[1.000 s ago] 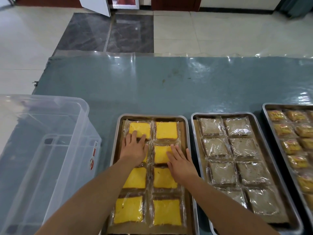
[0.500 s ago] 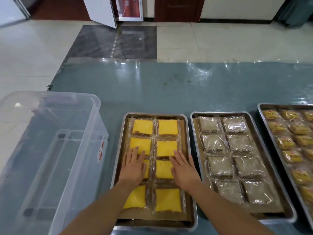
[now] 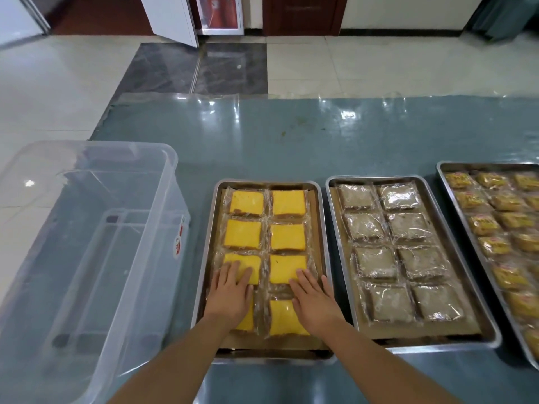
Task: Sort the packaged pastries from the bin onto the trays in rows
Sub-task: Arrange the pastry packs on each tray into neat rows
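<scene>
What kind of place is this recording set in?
Probably a bakery packing room: metal trays of wrapped pastries in rows on a plastic-covered table, with a clear bin alongside and a tiled floor beyond.

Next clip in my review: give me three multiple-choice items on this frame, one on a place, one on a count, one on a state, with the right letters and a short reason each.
1. Where does the clear plastic bin stand relative to the tray of yellow pastries?
A. to its left
B. to its right
C. on top of it

2. How many packets lie on the middle tray of grey-brown pastries?
A. four
B. six
C. eight

3. How do the left hand and right hand lie?
A. both fists
B. flat on the yellow packets
C. raised above the table

Answers: 1 A, the bin sits at the table's left end. 2 C, two columns of four. 3 B, straight fingers rest on the near rows.
</scene>
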